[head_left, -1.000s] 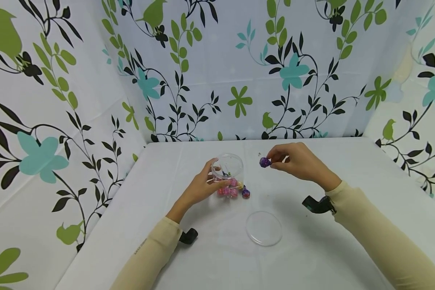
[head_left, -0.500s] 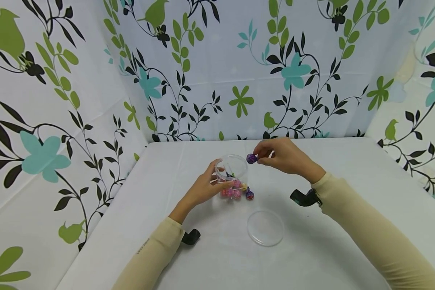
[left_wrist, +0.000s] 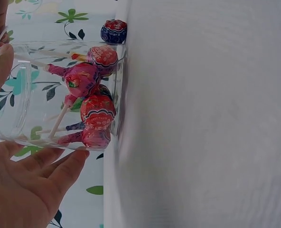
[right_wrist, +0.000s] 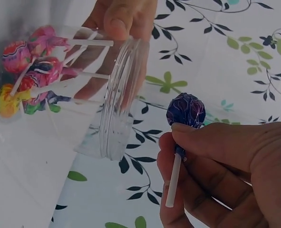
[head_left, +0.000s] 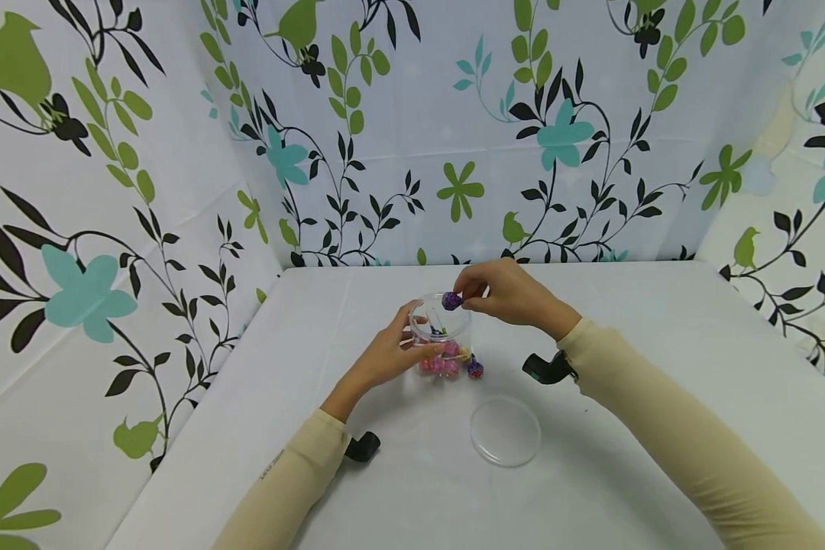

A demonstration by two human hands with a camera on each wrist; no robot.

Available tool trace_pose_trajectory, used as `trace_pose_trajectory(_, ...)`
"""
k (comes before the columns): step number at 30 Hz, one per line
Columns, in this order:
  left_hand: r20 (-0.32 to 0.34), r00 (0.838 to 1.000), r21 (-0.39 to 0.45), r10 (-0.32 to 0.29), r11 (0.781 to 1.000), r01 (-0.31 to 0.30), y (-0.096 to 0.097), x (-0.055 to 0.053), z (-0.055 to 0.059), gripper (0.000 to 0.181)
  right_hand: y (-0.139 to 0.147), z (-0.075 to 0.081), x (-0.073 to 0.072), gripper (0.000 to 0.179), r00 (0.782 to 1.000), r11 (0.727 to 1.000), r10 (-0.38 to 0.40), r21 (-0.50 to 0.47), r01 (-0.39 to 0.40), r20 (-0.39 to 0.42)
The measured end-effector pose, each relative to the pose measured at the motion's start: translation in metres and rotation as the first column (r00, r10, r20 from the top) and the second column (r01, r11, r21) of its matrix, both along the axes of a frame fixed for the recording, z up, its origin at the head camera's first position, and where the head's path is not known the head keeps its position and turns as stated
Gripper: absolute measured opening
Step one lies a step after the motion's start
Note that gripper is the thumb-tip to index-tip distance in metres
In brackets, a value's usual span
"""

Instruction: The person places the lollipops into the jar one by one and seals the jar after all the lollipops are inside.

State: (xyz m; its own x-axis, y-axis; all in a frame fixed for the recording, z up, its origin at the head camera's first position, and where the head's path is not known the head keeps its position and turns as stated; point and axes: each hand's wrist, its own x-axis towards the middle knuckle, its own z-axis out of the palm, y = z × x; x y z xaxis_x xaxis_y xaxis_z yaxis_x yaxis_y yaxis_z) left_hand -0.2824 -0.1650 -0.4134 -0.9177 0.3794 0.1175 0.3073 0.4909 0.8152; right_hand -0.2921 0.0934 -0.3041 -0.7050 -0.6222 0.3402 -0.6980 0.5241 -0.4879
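Note:
My left hand [head_left: 385, 355] grips a clear plastic jar [head_left: 422, 336] that stands upright on the table. Several wrapped lollipops [left_wrist: 98, 111], pink, red and yellow, lie in the jar's bottom with their white sticks pointing up. Over the jar's mouth, my right hand [head_left: 505, 294] pinches a dark blue-purple lollipop [right_wrist: 185, 110] between thumb and finger just below its candy head. In the right wrist view that lollipop is outside the rim, its white stick free below the thumb. Another blue and red lollipop [head_left: 475, 368] lies on the table against the jar's right side.
A clear round lid [head_left: 505, 431] lies flat on the white table [head_left: 412, 489], in front of the jar. Patterned cloth [head_left: 399, 137] with leaves and flowers hangs behind and along both sides. A black camera mount sits at each sleeve cuff.
My right hand has carried the dark lollipop leftward from beside the jar to above its mouth. The left hand keeps its grip, and the jar stays about where it was.

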Motion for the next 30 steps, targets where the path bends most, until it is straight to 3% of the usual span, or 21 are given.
trace_pose_trajectory(16, -0.004, 1.0, 0.002, 0.002, 1.0, -0.002, -0.001, -0.002, -0.001, 0.092, -0.03, -0.004, -0.017, 0.01, 0.997, 0.993, 0.071, 0.091, -0.069, -0.014)
trace_pose_trajectory(25, -0.014, 1.0, 0.004, -0.007, 1.0, 0.007, -0.003, -0.003, -0.002, 0.096, -0.037, -0.004, -0.019, 0.011, 0.998, 0.99, 0.066, 0.127, -0.066, 0.0)
trace_pose_trajectory(30, -0.016, 1.0, 0.001, -0.005, 1.0, 0.005, -0.005, -0.002, -0.001, 0.097, -0.031, -0.006, -0.018, 0.016, 0.998, 0.993, 0.039, 0.115, -0.033, -0.048)
